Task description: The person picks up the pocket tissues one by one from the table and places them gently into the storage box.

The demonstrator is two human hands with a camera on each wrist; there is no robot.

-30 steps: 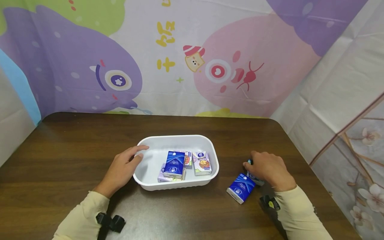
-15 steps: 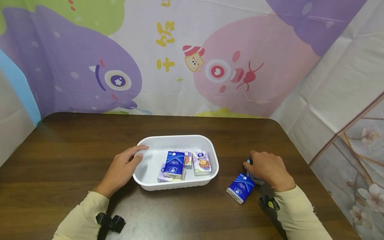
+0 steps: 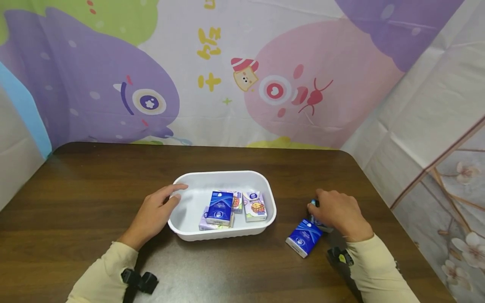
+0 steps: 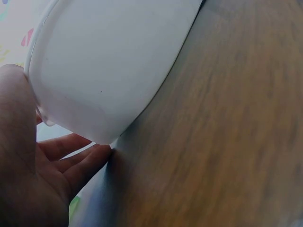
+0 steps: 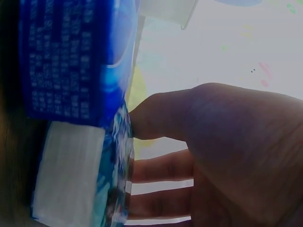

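Note:
In the head view my left hand [image 3: 153, 214] rests at the left end of a white plastic tub [image 3: 185, 232]. Its thumb and index finger reach over the rim, while the left wrist view shows other fingers [image 4: 87, 170] against the outside wall. My right hand [image 3: 339, 212] holds a teal-patterned tissue pack [image 3: 317, 223] low at the table, mostly covered by the hand. Thumb and fingers lie along its upper side in the right wrist view. Beside that pack lies a blue tissue pack [image 3: 304, 237], touching or nearly touching it.
Inside the tub, another blue tissue pack [image 3: 220, 207] lies on top of lilac cartoon-print ones. One more cartoon-print pack [image 3: 255, 207] sits at the tub's right end. Behind the brown wooden table [image 3: 227, 273] hangs a printed cloth [image 3: 212, 122].

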